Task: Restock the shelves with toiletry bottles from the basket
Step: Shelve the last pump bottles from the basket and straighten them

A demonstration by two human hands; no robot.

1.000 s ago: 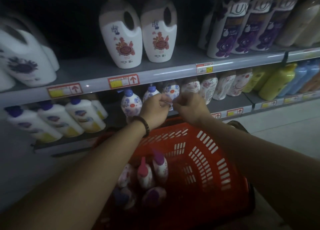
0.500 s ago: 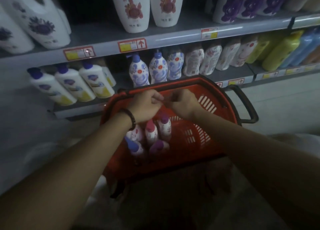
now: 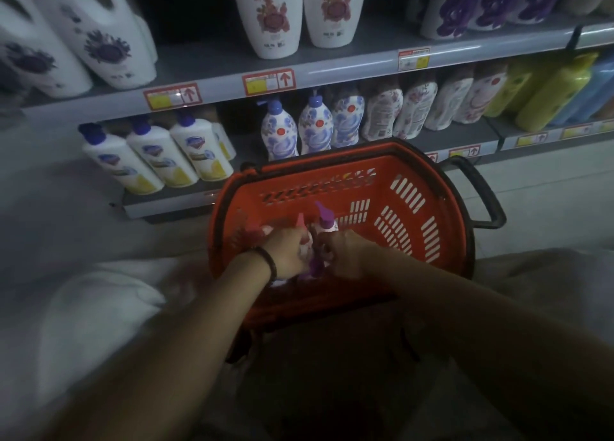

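Dim, bluish store light — a glare streak runs along the upper shelf (image 3: 349,64); the foreground sinks into shadow, motion-blurred, wide-angle edges bowing.

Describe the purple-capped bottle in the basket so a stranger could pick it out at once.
Start at the red basket in front of the lower shelf. Bottles cluster at its left end; this white bottle stands upright, just past the right hand. Its purple cap sets it apart from the pink-capped bottle beside it.
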